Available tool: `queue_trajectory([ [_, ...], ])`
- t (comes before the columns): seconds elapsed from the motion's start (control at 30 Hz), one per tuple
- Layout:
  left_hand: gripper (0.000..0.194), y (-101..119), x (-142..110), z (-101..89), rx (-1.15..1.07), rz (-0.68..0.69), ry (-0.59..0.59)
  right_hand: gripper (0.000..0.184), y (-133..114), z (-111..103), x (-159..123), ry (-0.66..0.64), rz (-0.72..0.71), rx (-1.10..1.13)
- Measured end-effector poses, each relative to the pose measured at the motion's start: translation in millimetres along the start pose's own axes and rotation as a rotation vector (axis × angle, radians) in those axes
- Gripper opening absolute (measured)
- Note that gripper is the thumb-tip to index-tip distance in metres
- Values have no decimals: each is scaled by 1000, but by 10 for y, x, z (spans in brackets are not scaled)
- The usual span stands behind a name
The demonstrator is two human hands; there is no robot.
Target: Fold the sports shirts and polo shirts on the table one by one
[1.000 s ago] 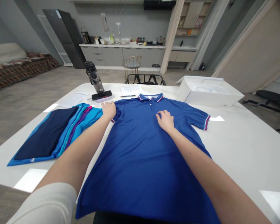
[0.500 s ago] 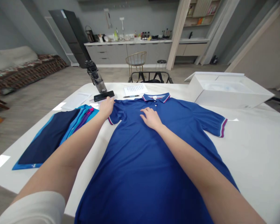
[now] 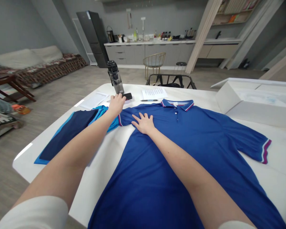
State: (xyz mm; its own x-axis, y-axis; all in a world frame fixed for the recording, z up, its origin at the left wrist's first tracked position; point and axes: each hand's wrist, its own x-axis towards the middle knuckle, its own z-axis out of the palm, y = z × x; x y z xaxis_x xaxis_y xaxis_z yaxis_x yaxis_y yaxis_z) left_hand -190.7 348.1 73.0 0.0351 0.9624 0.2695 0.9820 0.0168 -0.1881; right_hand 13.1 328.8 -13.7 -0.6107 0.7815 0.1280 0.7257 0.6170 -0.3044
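Note:
A blue polo shirt (image 3: 181, 152) lies spread on the white table, its striped collar at the far side. My left hand (image 3: 116, 104) is at the top edge of the left sleeve's end, fingers bent down and closed on the cloth; the fingertips are partly hidden. Just beyond it is a black phone (image 3: 127, 96), partly covered by that hand. My right hand (image 3: 145, 123) rests flat on the shirt near the left armpit, fingers spread. Beside the left sleeve lies a stack of folded clothes (image 3: 69, 133), dark navy and bright blue, which the sleeve's cuff meets.
Behind the phone stands a dark water bottle (image 3: 116, 78). A pen (image 3: 149, 100) and a printed sheet (image 3: 154, 93) lie past the shirt's shoulder, with white papers (image 3: 94, 100) farther left. An open white box (image 3: 257, 108) is at the right. A black-framed chair (image 3: 171, 79) stands beyond the table.
The left sleeve is drawn farther out to the left with my left hand, closer to the folded stack. My right hand has slid left across the shirt, its fingers spreading. The view has turned left.

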Motion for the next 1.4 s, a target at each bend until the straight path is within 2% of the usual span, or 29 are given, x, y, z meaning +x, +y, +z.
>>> queue_trajectory([
  [0.07,40,318,-81,113,-99,57,12,62,7,14,-41,-12,-23,49],
  [0.17,45,876,-185,292,-332,74,-48,54,162,-59,-177,16,-64,196],
  [0.2,46,1038,-211,345,-392,66,-65,53,267,-111,-254,43,-42,226],
  [0.27,51,1273,-248,437,-441,54,-133,52,564,-251,-459,112,100,199],
  [0.37,65,1363,-257,540,-393,4,-305,57,1167,-518,-858,162,449,18],
  [0.47,74,1287,-195,605,-351,-32,-400,65,1764,-751,-1255,64,696,-67],
  [0.53,78,1289,-126,613,-334,-54,-429,68,2036,-835,-1447,3,715,-117],
  [0.6,79,1403,-59,587,-304,-92,-427,70,2174,-859,-1551,-33,684,-157],
  [0.67,80,1627,-6,544,-280,-78,-358,74,2207,-847,-1577,-51,661,-176],
  [0.73,79,1903,30,509,-292,18,-294,78,2193,-826,-1560,-56,654,-181],
  [0.8,79,2152,57,506,-334,110,-321,79,2184,-810,-1537,-45,643,-184],
  [0.87,80,2312,79,537,-366,125,-363,80,2203,-805,-1528,-33,636,-183],
  [1.03,75,2347,101,616,-381,115,-305,78,2310,-850,-1587,0,607,-104],
  [1.17,68,2345,-18,549,-410,108,-191,68,2250,-913,-1698,254,548,-124],
  [1.23,66,2376,-137,485,-410,118,-148,64,2149,-922,-1765,330,495,-188],
  [1.3,65,2399,-280,424,-402,136,-155,61,2033,-906,-1841,312,480,-232],
  [1.4,66,2382,-514,357,-404,154,-171,64,1891,-846,-1980,211,544,-246],
])
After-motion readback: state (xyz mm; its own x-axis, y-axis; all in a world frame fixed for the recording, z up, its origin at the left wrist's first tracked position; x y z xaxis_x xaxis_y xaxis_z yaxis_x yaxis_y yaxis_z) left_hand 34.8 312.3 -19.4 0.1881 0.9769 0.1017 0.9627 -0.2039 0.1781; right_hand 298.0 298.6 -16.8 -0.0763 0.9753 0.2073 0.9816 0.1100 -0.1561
